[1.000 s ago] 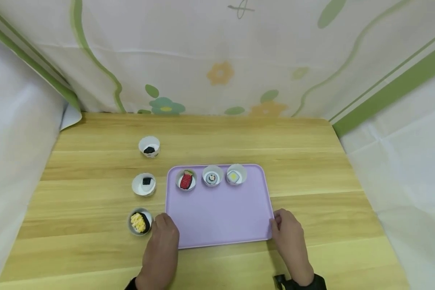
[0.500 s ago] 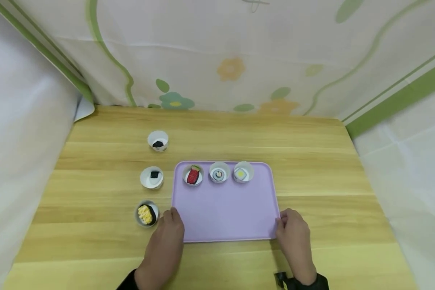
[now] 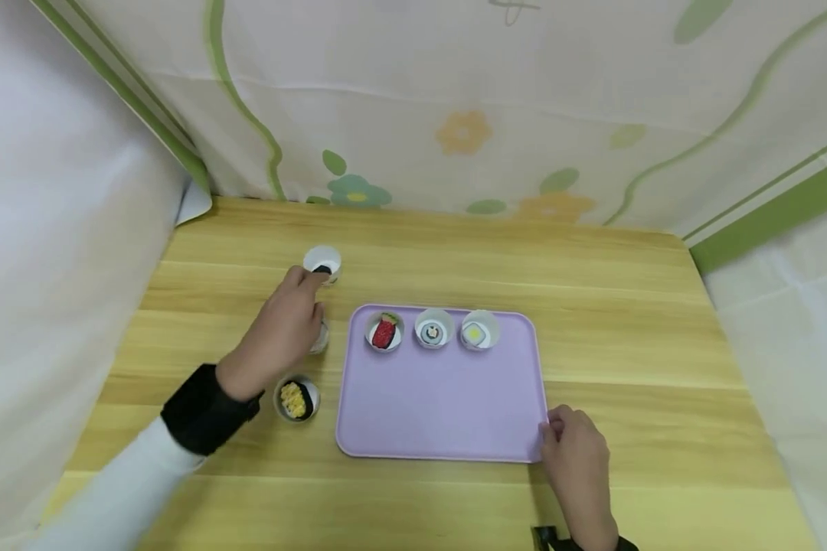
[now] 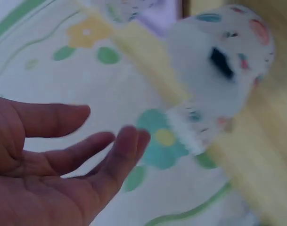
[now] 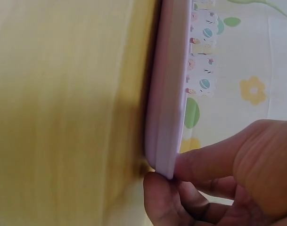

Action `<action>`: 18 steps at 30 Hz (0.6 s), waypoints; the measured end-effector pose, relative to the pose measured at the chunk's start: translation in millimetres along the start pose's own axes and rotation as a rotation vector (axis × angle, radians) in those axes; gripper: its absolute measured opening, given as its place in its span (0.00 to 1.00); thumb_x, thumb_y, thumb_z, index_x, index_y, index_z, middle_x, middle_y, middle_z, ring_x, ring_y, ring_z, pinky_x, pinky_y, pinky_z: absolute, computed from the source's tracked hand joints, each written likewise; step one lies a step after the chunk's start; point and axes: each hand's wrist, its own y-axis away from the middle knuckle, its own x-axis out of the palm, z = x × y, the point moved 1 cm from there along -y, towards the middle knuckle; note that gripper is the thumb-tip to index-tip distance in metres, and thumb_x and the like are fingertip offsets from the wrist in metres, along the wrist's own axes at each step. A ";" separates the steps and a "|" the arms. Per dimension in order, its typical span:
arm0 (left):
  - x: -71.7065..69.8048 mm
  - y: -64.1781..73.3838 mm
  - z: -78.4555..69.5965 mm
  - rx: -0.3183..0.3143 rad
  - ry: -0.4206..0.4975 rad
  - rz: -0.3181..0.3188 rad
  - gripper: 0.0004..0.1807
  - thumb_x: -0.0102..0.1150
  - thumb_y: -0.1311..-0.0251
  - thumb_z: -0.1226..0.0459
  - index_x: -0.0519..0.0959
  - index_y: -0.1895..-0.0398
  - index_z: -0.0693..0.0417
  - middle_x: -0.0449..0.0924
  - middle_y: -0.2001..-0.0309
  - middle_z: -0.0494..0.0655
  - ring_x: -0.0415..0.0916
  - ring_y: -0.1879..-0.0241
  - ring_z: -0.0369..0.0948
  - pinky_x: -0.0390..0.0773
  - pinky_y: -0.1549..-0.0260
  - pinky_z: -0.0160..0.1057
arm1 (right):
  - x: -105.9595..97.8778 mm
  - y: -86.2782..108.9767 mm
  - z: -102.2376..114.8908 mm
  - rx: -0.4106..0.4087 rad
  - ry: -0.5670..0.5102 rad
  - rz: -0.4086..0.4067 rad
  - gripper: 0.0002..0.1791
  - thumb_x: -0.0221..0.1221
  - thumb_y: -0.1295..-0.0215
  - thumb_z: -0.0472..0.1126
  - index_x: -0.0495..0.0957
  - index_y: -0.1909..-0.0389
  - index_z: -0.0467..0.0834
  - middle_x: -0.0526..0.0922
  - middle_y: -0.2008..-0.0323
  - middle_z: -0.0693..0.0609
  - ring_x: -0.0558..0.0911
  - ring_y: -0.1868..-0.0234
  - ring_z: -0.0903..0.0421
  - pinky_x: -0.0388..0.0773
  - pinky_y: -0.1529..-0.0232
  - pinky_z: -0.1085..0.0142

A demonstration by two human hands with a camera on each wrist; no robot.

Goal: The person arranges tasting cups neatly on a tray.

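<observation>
My left hand [image 3: 276,329] reaches over the left side of the table, its fingers near the farthest paper cup [image 3: 322,257], which holds a black piece. In the left wrist view, thumb and fingers [image 4: 127,141] stand apart with nothing between them. Beneath this hand, a second cup [image 3: 322,339] is mostly hidden. Nearer me stands a cup with a toy sushi topped in yellow [image 3: 293,399]. At the lavender tray's [image 3: 441,405] right edge, my right hand [image 3: 579,455] pinches the rim between thumb and fingers.
Along the tray's far edge stand three paper cups, holding a red-topped sushi [image 3: 384,332], a round roll [image 3: 432,333] and a white piece with a yellow centre [image 3: 474,334]. Flowered cloth [image 3: 400,99] borders the wooden table [image 3: 620,321] at the back.
My left hand has let go of the tray's left edge and moved forward and left over the loose cups. The right hand keeps its hold. The head view has shifted somewhat.
</observation>
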 end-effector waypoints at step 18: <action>29.7 -62.5 64.5 -0.050 -0.075 0.147 0.36 0.59 0.39 0.68 0.57 0.31 0.77 0.61 0.38 0.77 0.63 0.43 0.67 0.71 0.47 0.57 | 7.1 9.3 10.1 0.038 -0.040 0.053 0.07 0.65 0.49 0.30 0.82 0.68 0.32 0.82 0.74 0.43 0.79 0.75 0.50 0.79 0.73 0.55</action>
